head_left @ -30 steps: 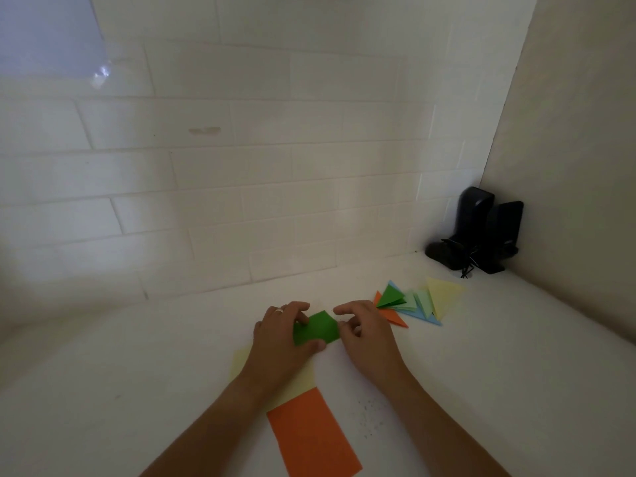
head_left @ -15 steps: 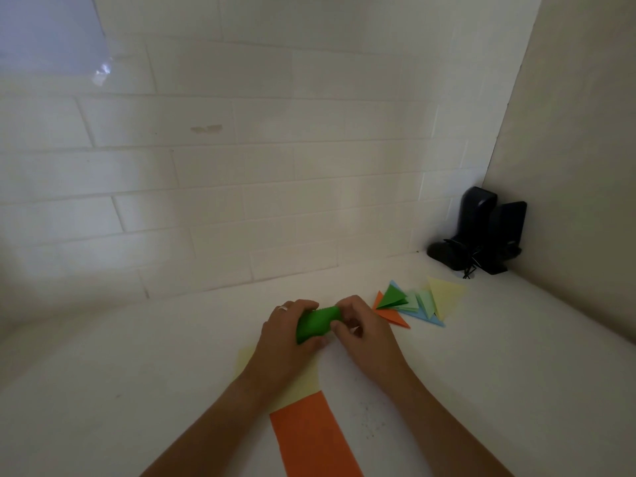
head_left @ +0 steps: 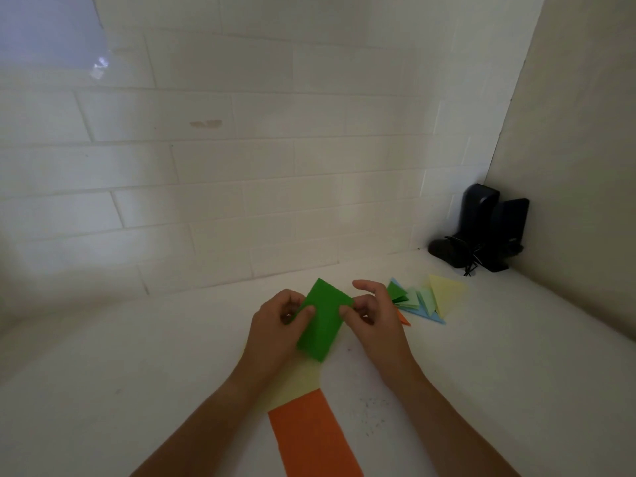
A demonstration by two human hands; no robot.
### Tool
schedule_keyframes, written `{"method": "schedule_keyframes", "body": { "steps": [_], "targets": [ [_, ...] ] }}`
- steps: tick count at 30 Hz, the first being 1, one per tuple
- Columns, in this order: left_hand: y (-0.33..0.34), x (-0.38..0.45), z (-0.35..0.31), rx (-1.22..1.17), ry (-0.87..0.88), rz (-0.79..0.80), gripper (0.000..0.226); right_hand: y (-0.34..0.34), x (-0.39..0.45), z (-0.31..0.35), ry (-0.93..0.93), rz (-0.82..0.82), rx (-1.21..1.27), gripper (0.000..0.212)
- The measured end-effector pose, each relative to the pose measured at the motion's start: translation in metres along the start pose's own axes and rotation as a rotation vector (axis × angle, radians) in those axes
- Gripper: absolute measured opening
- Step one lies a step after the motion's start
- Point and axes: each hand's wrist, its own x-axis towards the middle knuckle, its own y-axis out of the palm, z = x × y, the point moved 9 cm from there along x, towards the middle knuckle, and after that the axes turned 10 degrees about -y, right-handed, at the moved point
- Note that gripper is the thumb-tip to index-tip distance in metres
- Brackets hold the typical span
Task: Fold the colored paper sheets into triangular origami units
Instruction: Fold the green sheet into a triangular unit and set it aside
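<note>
The left hand (head_left: 275, 325) and right hand (head_left: 373, 318) each pinch a side of the green paper (head_left: 321, 321), holding it up just above the white table (head_left: 137, 373). A yellow sheet (head_left: 301, 382) and an orange sheet (head_left: 309, 438) lie below. Folded triangles (head_left: 423, 299) sit to the right.

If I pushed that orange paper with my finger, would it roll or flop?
Probably neither. The orange paper sheet lies flat on the white counter, so it would likely just slide. It looks thin, so it is probably very light and would droop if lifted by one corner.
</note>
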Motion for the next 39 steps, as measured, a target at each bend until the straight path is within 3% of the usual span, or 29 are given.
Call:
{"method": "schedule_keyframes", "body": {
  "steps": [4,12,16,25,33,39],
  "targets": [
    [0.003,0.0,0.005,-0.13,-0.094,0.06,0.011,0.005,-0.001,-0.005,0.032,0.034,0.045,0.033],
    [0.014,-0.001,0.009,-0.023,-0.105,0.129,0.036,0.005,0.0,0.002,-0.078,0.058,-0.048,0.01],
    [0.028,-0.009,0.009,-0.077,-0.152,0.281,0.033,0.0,-0.001,0.01,-0.103,0.002,-0.037,0.016],
    [0.013,-0.002,0.013,-0.128,-0.139,0.125,0.021,0.012,-0.001,0.02,-0.177,0.12,-0.132,0.028],
    [0.015,-0.002,0.009,-0.298,-0.162,0.188,0.035,0.029,-0.008,0.023,-0.23,0.289,-0.182,0.037],
    [0.015,-0.002,0.006,-0.318,-0.113,0.218,0.019,0.029,-0.007,0.024,-0.235,0.282,-0.143,0.029]
  ]
}}
